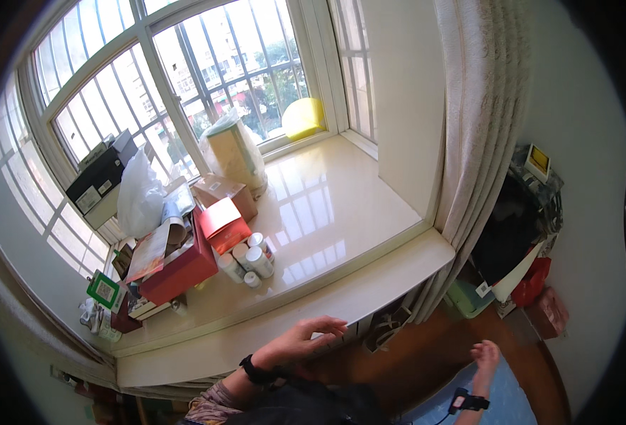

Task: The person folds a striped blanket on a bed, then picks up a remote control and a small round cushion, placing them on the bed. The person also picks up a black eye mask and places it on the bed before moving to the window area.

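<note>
My left hand (306, 338) is over the front edge of the window sill (369, 283), its fingers stretched out with nothing visible in them. A dark band circles that wrist. Lower on the right, my right hand (485, 354) is raised above a pale blue surface (504, 389), its fingers loosely bent and apart, and no object shows in it. The right wrist carries a black strap with a small device (466, 401). Nearest to the left hand on the sill stand several white bottles (259, 262) beside a red-orange box (224, 225).
A red box (178, 276) full of papers, a white plastic bag (140, 195), a brown carton (226, 193) and a plastic-wrapped package (233, 152) crowd the sill's left. A curtain (472, 142) hangs at right. Beyond it, bags and a green bin (469, 297) stand on the floor.
</note>
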`<action>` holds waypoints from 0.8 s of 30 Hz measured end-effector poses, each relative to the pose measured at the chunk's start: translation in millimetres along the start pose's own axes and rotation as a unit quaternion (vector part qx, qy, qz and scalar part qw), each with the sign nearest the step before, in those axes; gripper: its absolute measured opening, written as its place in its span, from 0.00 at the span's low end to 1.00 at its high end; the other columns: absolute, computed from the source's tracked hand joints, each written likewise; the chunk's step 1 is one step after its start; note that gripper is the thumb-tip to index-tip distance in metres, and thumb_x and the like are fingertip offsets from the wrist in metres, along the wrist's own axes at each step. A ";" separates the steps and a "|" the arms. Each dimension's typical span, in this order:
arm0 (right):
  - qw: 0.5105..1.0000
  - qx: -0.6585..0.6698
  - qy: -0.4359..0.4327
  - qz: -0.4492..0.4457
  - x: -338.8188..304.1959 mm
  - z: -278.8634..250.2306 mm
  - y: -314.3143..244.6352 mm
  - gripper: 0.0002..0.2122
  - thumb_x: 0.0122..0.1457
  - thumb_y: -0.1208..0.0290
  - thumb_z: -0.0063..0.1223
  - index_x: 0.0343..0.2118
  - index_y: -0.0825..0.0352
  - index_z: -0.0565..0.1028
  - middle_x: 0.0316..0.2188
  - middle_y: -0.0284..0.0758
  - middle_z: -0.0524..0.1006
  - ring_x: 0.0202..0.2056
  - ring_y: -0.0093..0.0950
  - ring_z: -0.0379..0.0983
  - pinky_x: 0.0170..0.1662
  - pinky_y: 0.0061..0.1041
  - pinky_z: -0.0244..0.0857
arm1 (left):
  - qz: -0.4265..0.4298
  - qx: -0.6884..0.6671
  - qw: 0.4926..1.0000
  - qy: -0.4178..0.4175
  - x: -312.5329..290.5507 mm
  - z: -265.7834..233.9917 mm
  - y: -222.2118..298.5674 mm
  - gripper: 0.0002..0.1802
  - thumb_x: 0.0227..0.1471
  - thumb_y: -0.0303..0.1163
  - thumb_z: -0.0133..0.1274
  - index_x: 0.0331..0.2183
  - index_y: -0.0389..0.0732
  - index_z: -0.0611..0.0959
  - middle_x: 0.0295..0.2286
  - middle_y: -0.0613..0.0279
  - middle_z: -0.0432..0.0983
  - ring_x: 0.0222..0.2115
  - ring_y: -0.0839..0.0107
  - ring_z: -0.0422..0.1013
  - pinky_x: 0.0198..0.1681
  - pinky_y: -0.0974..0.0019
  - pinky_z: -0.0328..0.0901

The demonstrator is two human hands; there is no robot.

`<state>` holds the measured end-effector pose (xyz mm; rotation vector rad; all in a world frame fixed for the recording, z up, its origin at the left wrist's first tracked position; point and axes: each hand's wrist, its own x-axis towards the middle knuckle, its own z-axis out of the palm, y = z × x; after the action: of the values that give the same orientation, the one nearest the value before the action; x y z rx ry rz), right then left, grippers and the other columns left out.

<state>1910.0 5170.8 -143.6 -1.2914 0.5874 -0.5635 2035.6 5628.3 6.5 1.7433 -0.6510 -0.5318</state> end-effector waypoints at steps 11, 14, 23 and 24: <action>0.980 -0.142 -0.042 -0.134 42.2 61.1 -125.0 0.07 0.64 0.71 0.40 0.33 0.67 0.69 0.25 0.34 0.73 0.26 0.22 0.71 0.31 0.19 0.68 | 0.225 -0.237 0.934 0.147 197.0 -138.3 51.9 0.16 0.57 0.27 0.44 0.47 0.33 0.73 0.42 0.50 0.75 0.42 0.61 0.73 0.50 0.60 0.65; 0.948 -0.218 -0.073 -0.219 69.0 126.0 -167.2 0.07 0.63 0.73 0.39 0.33 0.70 0.70 0.25 0.34 0.73 0.26 0.22 0.70 0.34 0.21 0.66 | 0.239 -0.296 0.904 0.195 247.4 -181.9 55.2 0.17 0.57 0.31 0.44 0.46 0.34 0.73 0.42 0.50 0.74 0.39 0.63 0.73 0.49 0.60 0.66; 0.747 -0.403 -0.184 -0.495 154.0 282.9 -251.7 0.08 0.52 0.85 0.46 0.35 0.70 0.71 0.40 0.41 0.74 0.42 0.39 0.71 0.47 0.31 0.64 | 0.323 -0.341 0.818 0.331 372.9 -344.7 103.9 0.16 0.56 0.30 0.42 0.46 0.34 0.70 0.42 0.50 0.73 0.38 0.68 0.72 0.48 0.63 0.66; 0.712 -0.419 -0.204 -0.525 164.1 295.8 -255.2 0.09 0.51 0.85 0.47 0.36 0.69 0.72 0.42 0.42 0.74 0.43 0.41 0.71 0.48 0.34 0.64 | 0.331 -0.301 0.827 0.340 382.8 -352.7 110.2 0.17 0.57 0.29 0.41 0.47 0.33 0.69 0.41 0.49 0.74 0.38 0.68 0.72 0.48 0.63 0.66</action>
<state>2216.8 5221.7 144.3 -2.5605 -0.4451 -0.9281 2532.7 5603.0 194.4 0.8969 -0.4489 0.3553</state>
